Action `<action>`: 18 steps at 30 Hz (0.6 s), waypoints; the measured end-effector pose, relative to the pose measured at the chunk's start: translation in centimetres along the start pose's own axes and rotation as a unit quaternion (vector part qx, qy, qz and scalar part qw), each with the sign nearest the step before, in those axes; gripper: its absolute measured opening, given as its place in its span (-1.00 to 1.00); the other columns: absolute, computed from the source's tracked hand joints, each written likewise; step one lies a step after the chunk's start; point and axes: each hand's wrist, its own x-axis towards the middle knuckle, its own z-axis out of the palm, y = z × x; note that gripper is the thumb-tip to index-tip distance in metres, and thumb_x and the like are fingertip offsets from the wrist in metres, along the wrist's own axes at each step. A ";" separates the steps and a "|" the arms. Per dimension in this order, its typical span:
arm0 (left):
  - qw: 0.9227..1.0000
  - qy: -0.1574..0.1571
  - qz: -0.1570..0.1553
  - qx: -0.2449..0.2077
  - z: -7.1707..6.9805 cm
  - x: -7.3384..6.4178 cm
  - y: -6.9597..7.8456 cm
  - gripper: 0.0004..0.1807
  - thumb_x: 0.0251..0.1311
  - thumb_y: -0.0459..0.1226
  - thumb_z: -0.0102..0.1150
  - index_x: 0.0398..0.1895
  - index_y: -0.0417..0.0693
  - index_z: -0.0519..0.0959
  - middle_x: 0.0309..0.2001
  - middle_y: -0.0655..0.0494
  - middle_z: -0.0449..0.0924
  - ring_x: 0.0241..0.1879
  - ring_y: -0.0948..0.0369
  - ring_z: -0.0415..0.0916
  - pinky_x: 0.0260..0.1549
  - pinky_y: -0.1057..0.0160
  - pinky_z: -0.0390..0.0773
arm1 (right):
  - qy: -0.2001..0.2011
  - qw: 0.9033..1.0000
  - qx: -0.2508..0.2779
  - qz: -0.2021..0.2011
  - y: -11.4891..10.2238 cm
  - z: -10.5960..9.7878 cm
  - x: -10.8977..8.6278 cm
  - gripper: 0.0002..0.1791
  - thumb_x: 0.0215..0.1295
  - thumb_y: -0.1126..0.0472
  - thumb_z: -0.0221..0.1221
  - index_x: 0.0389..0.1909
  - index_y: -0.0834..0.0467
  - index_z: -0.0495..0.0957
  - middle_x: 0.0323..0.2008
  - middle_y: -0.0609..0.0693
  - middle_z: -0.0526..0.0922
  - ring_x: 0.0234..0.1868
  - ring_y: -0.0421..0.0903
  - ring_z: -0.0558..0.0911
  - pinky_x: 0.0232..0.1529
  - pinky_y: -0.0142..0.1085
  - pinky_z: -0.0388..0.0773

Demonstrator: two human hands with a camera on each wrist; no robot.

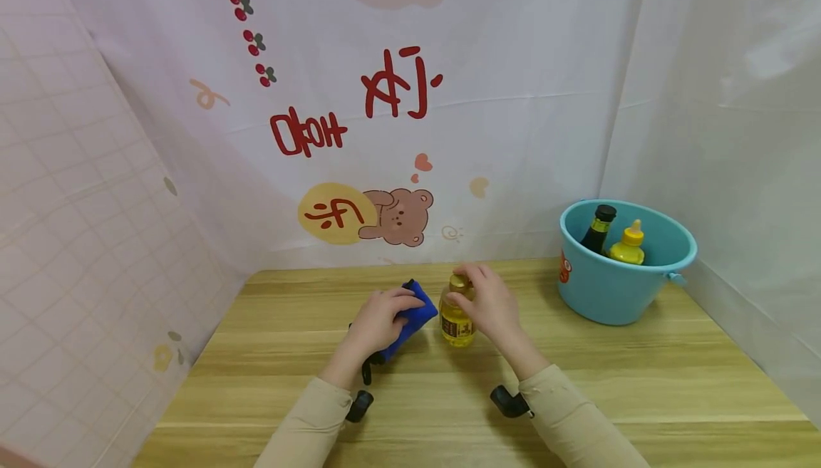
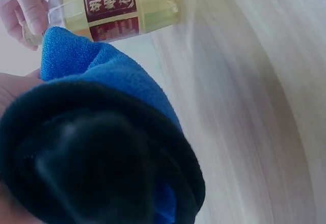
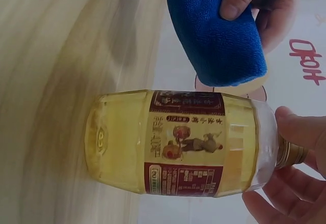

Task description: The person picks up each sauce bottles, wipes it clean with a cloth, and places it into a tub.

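My left hand (image 1: 378, 320) grips a folded blue cloth (image 1: 410, 322), its thumb pressed on the plush fabric in the right wrist view. Beside it, a clear bottle of yellow cooking oil (image 1: 458, 327) stands upright on the table, with a dark red label (image 3: 186, 142) and a gold cap (image 3: 291, 152). Thumb and fingers of my right hand (image 1: 490, 300) hold this bottle round its neck, just below the cap. The cloth is close to the bottle's left side, with a small gap between them in the head view. A dark strap or mount blocks part of the left wrist view.
A light blue bucket (image 1: 609, 290) stands at the back right of the wooden table (image 1: 256, 382). Inside it are a dark bottle with a black cap (image 1: 599, 229) and a yellow squeeze bottle (image 1: 628, 246). A printed white curtain (image 1: 513, 147) hangs behind the table.
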 end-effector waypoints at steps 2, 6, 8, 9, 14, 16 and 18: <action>1.000 0.004 -0.001 -0.005 -0.2 0.1 0.1 -0.61 0.19 -0.47 0.28 0.08 0.01 0.68 0.14 -0.04 0.58 0.16 -0.06 0.49 0.18 -0.17 0.36 | -0.001 1.000 0.005 0.000 0.0 0.0 0.0 -0.56 0.08 0.14 0.49 -0.01 0.11 0.62 -0.09 0.06 0.63 -0.13 0.04 0.64 -0.19 -0.04 0.61; 1.000 0.016 0.005 -0.014 -0.5 0.3 0.4 -0.60 0.20 -0.47 0.28 0.08 0.02 0.68 0.16 -0.04 0.57 0.17 -0.06 0.48 0.18 -0.15 0.36 | -0.008 1.000 0.019 -0.005 0.2 -0.1 0.0 -0.58 0.10 0.18 0.47 0.00 0.11 0.63 -0.09 0.05 0.64 -0.16 0.03 0.64 -0.19 -0.05 0.60; 0.999 0.024 0.012 -0.017 -0.6 0.5 0.4 -0.60 0.20 -0.47 0.28 0.08 0.04 0.68 0.17 -0.03 0.57 0.18 -0.05 0.48 0.19 -0.15 0.35 | -0.014 0.999 0.029 -0.009 0.4 -0.2 0.0 -0.58 0.11 0.21 0.46 0.02 0.11 0.64 -0.07 0.06 0.65 -0.16 0.03 0.64 -0.18 -0.05 0.60; 0.999 0.029 0.015 -0.020 -0.7 0.6 0.5 -0.60 0.20 -0.47 0.28 0.08 0.04 0.68 0.17 -0.03 0.57 0.18 -0.04 0.48 0.19 -0.15 0.35 | -0.017 0.999 0.032 -0.011 0.5 -0.2 0.1 -0.58 0.12 0.22 0.45 0.03 0.11 0.64 -0.06 0.06 0.65 -0.15 0.03 0.64 -0.17 -0.06 0.60; 0.997 0.059 0.034 -0.040 -1.3 1.1 0.7 -0.59 0.18 -0.49 0.29 0.07 0.04 0.69 0.17 -0.05 0.57 0.17 -0.06 0.50 0.18 -0.15 0.38 | -0.034 0.998 0.058 -0.021 1.0 -0.3 0.2 -0.59 0.17 0.31 0.40 0.08 0.12 0.63 -0.01 0.06 0.66 -0.09 0.02 0.65 -0.11 -0.06 0.61; 0.995 0.071 0.043 -0.048 -1.6 1.4 0.8 -0.60 0.18 -0.49 0.29 0.06 0.03 0.69 0.18 -0.05 0.57 0.17 -0.06 0.50 0.17 -0.14 0.40 | -0.040 0.997 0.066 -0.028 1.1 -0.3 0.2 -0.59 0.18 0.34 0.38 0.08 0.13 0.63 0.00 0.07 0.66 -0.08 0.03 0.65 -0.11 -0.05 0.62; 0.994 0.080 0.051 -0.053 -1.8 1.6 1.0 -0.60 0.18 -0.49 0.29 0.06 0.03 0.69 0.19 -0.04 0.56 0.18 -0.05 0.48 0.18 -0.13 0.39 | -0.049 0.995 0.075 -0.033 1.1 -0.4 0.3 -0.58 0.19 0.37 0.36 0.09 0.13 0.63 0.01 0.08 0.66 -0.07 0.04 0.65 -0.10 -0.04 0.62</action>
